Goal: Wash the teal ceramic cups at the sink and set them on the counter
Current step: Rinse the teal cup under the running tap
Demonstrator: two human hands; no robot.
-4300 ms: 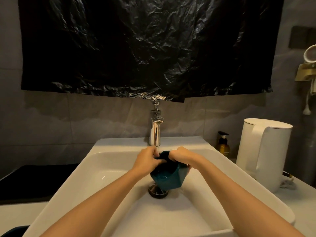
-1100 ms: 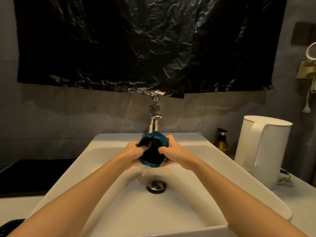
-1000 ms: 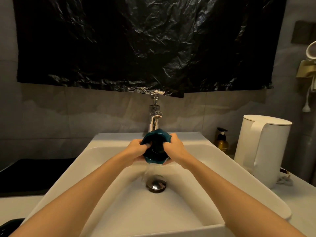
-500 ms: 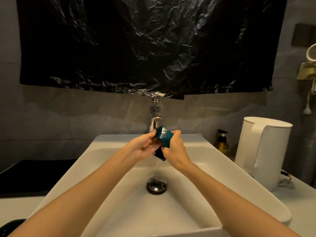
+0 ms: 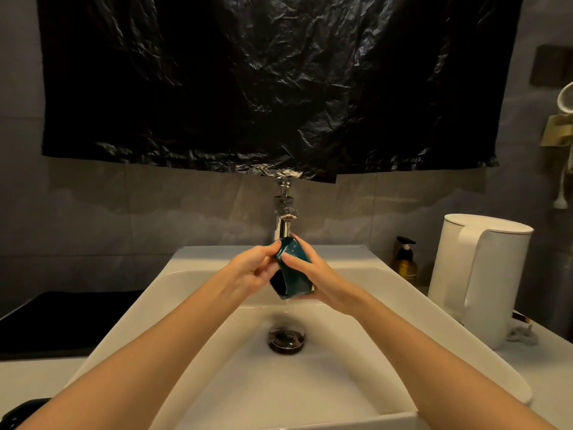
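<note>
Both hands wrapped round teal cup [image 5: 293, 271]: left hand [image 5: 254, 270] grips left side, right hand [image 5: 313, 274] cradles right side. Tap [image 5: 283, 218] just behind; drain [image 5: 286, 339] below hands.

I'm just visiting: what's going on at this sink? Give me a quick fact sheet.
Activity: washing a cup over the basin
Cup: teal cup, tilted, mouth facing down and left, just below the faucet
Left hand: left hand grips the cup's mouth end
Right hand: right hand grips its outer wall
Below: white sink, drain
Right counter: white kettle, soap bottle
Wall: black plastic sheet
</note>
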